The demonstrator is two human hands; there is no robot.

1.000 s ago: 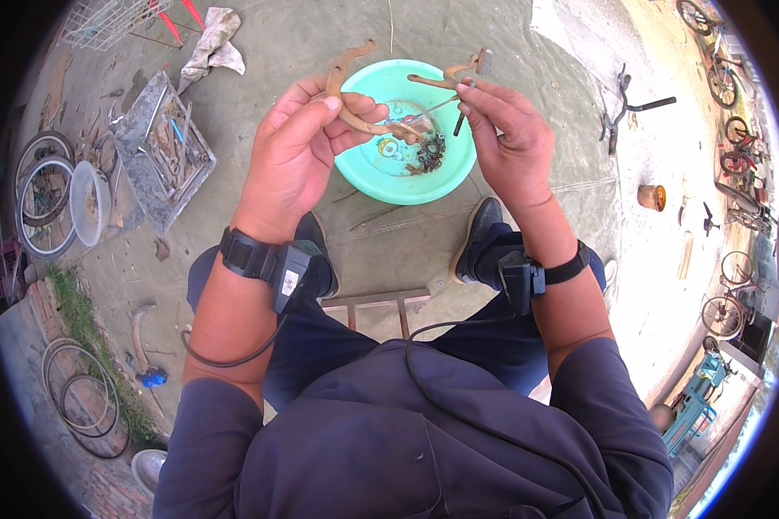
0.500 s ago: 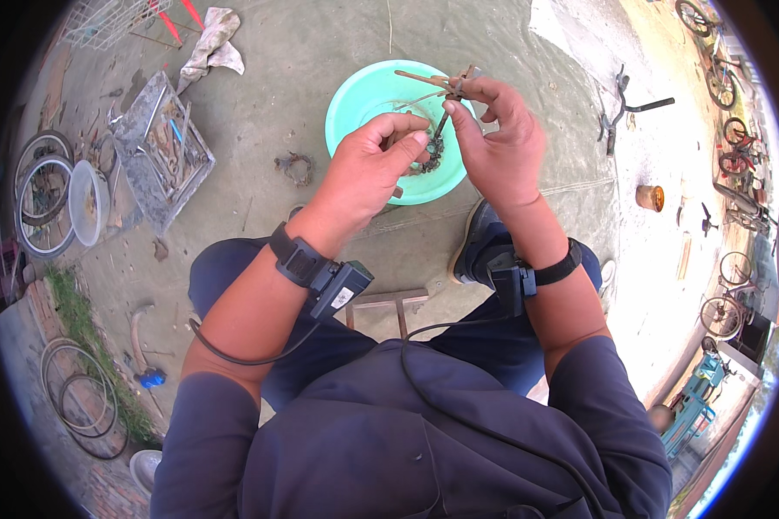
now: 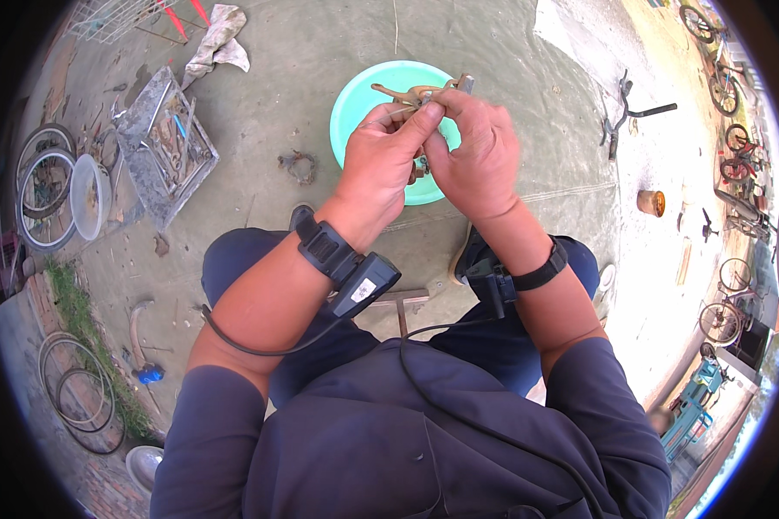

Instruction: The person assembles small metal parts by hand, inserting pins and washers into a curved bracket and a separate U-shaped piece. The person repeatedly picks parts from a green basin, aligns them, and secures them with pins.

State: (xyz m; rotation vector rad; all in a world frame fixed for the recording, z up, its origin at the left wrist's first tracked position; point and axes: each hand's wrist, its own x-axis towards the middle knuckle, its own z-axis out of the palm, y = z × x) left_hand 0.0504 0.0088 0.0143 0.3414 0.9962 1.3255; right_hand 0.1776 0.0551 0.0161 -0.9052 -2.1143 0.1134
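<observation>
One mint-green basin [image 3: 346,121]. Above it, one rusty metal part [image 3: 394,92], pinched in right hand [image 3: 480,160]; left hand [image 3: 376,160] bunched alongside, its hold hidden. Right of basin: one handlebar [image 3: 653,111].

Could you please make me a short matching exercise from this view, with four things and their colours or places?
1. rusty metal part
2. basin
3. handlebar
4. crumpled rag

A. on the ground, right of the basin
B. at the fingers of the left hand and right hand
C. on the ground, upper left
D. pale green

Pairs: 1-B, 2-D, 3-A, 4-C
</observation>
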